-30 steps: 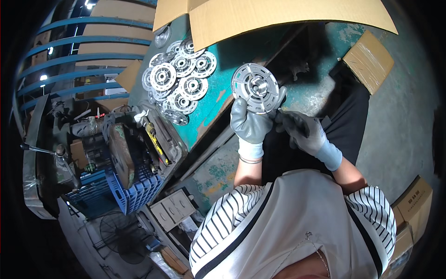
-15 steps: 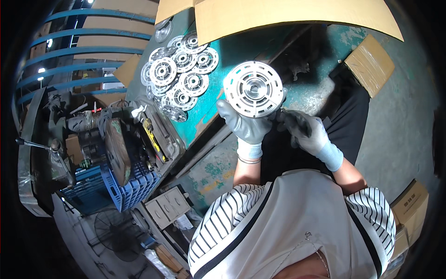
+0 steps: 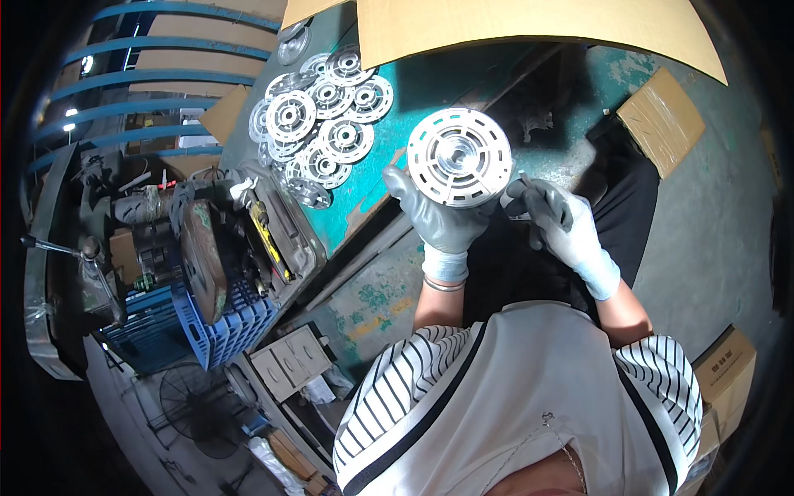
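A round, slotted metal disc [image 3: 460,183] with a ringed hub is held up in front of me, its face turned upward. My left hand [image 3: 447,225], in a grey-coated glove, grips it from below, thumb out at its left side and the other fingers mostly hidden beneath it. Just right of the disc's lower rim is my right hand [image 3: 564,225], in a matching glove with its fingers curled closed. Something small and thin seems to stick out from those fingers toward the rim, but its kind cannot be made out.
Several similar metal discs [image 3: 345,140] lie heaped on the green worktable [image 3: 376,178] at the left. A large cardboard sheet [image 3: 529,25] overhangs the far side. Machinery [image 3: 203,256] and a blue plastic crate [image 3: 236,335] stand left; a cardboard box [image 3: 662,120] sits at far right.
My right hand has shifted slightly right, and its fingers have turned and stand a little farther from the disc. The disc stays in my left hand, slightly farther right in view.
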`<action>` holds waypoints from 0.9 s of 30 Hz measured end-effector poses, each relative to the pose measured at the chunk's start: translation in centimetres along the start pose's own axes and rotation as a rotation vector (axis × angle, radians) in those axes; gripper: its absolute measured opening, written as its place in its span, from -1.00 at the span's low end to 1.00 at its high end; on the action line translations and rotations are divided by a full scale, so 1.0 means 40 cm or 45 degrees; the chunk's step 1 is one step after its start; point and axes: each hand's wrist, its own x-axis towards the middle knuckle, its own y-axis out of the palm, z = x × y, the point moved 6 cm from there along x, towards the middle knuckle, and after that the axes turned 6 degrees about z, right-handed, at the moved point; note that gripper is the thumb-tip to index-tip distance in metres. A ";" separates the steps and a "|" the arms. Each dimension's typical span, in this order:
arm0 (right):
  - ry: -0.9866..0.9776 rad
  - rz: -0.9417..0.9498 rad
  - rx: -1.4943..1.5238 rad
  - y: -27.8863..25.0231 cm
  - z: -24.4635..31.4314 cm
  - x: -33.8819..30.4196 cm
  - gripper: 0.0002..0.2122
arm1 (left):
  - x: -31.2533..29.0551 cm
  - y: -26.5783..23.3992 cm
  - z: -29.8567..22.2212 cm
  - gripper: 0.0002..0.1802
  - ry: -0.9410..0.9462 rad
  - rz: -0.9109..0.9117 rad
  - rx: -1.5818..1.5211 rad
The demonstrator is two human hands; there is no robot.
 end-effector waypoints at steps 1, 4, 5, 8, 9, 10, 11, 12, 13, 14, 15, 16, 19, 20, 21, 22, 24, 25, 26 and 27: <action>0.017 -0.017 0.065 -0.004 0.001 0.001 -0.76 | 0.000 -0.009 0.001 -0.17 -0.009 -0.010 0.032; -0.020 -0.076 0.058 -0.019 0.004 0.006 -0.76 | -0.003 -0.024 0.000 -0.18 0.022 0.002 0.250; -0.004 -0.108 0.103 -0.020 0.007 0.006 -0.75 | -0.006 -0.026 -0.002 -0.18 0.036 0.008 0.359; 0.001 -0.129 0.195 -0.018 0.010 0.004 -0.74 | -0.006 -0.023 -0.005 -0.19 0.063 0.023 0.578; 0.002 -0.129 0.195 -0.016 0.008 0.003 -0.74 | -0.005 -0.019 -0.005 -0.16 0.059 0.029 0.637; -0.014 -0.119 0.184 -0.014 0.006 0.002 -0.74 | -0.001 -0.010 -0.004 -0.12 0.052 0.037 0.694; -0.029 -0.109 0.172 -0.013 0.006 0.002 -0.74 | 0.004 -0.001 -0.003 -0.09 0.046 0.046 0.751; -0.029 -0.112 0.172 -0.013 0.003 0.003 -0.74 | 0.009 0.007 -0.001 -0.06 0.039 0.055 0.808; -0.036 -0.096 0.186 -0.010 0.003 0.004 -0.74 | 0.011 0.013 -0.004 -0.02 0.037 0.061 0.868; -0.044 -0.080 0.200 -0.007 0.004 0.005 -0.74 | 0.017 0.014 -0.007 -0.02 0.039 0.060 0.869; -0.046 -0.079 0.200 -0.006 0.007 0.005 -0.74 | 0.025 0.002 -0.006 -0.02 0.019 -0.011 0.427; -0.039 -0.063 0.205 -0.004 0.006 0.005 -0.75 | 0.030 -0.005 0.002 -0.02 -0.004 -0.080 -0.015; -0.024 -0.041 0.234 0.002 -0.006 0.007 -0.76 | 0.025 0.005 0.007 -0.02 -0.015 -0.125 -0.136; -0.016 -0.034 0.256 0.005 -0.011 0.008 -0.77 | 0.023 0.004 0.007 -0.04 -0.020 -0.147 -0.138; -0.017 -0.034 0.257 0.004 -0.011 0.007 -0.77 | 0.022 0.005 0.007 -0.04 -0.020 -0.147 -0.138; -0.016 -0.030 0.242 0.004 -0.013 0.007 -0.77 | 0.022 0.005 0.008 -0.04 -0.023 -0.135 -0.135; -0.016 -0.025 0.228 0.004 -0.012 0.007 -0.78 | 0.023 0.004 0.008 -0.05 -0.026 -0.123 -0.131; 0.001 -0.017 0.213 0.004 -0.012 0.007 -0.79 | 0.025 0.000 0.006 -0.03 -0.013 -0.139 -0.100; 0.018 -0.010 0.198 0.005 -0.011 0.006 -0.80 | 0.027 -0.005 0.004 -0.01 0.000 -0.154 -0.069; 0.018 -0.013 0.197 0.004 -0.010 0.005 -0.80 | 0.028 -0.015 0.006 -0.01 -0.004 -0.153 -0.070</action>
